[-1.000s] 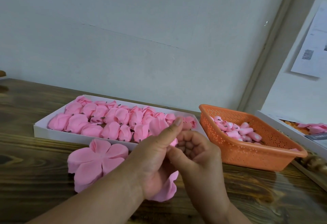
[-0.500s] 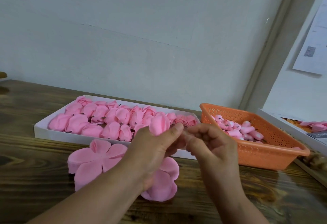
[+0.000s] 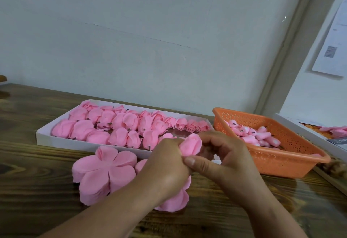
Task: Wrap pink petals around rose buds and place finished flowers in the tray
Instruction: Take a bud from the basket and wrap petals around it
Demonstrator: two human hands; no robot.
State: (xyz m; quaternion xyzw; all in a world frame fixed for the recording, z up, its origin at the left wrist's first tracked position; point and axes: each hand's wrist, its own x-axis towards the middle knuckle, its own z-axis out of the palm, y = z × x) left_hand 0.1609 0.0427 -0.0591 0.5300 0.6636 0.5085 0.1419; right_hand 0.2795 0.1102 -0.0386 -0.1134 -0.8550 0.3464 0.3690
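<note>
My left hand (image 3: 165,164) and my right hand (image 3: 223,157) meet in front of the white tray (image 3: 45,137) and both grip one pink flower (image 3: 190,144), its petals folded up around a bud. More of that flower's petals (image 3: 174,200) hang below my left palm. The tray holds several finished pink roses (image 3: 120,125). A stack of flat pink petal sheets (image 3: 101,172) lies on the table left of my hands. Several pink buds (image 3: 251,134) fill the orange basket (image 3: 281,160) at the right.
The wooden table (image 3: 37,200) runs to a pale wall behind the tray. A second white box (image 3: 309,130) with pink petals sits at the far right edge, behind the basket. Paper sheets hang on the wall at the upper right.
My hands have shifted slightly right and down with the flower, and the petals are folded closer around the bud. The camera view tilted a little.
</note>
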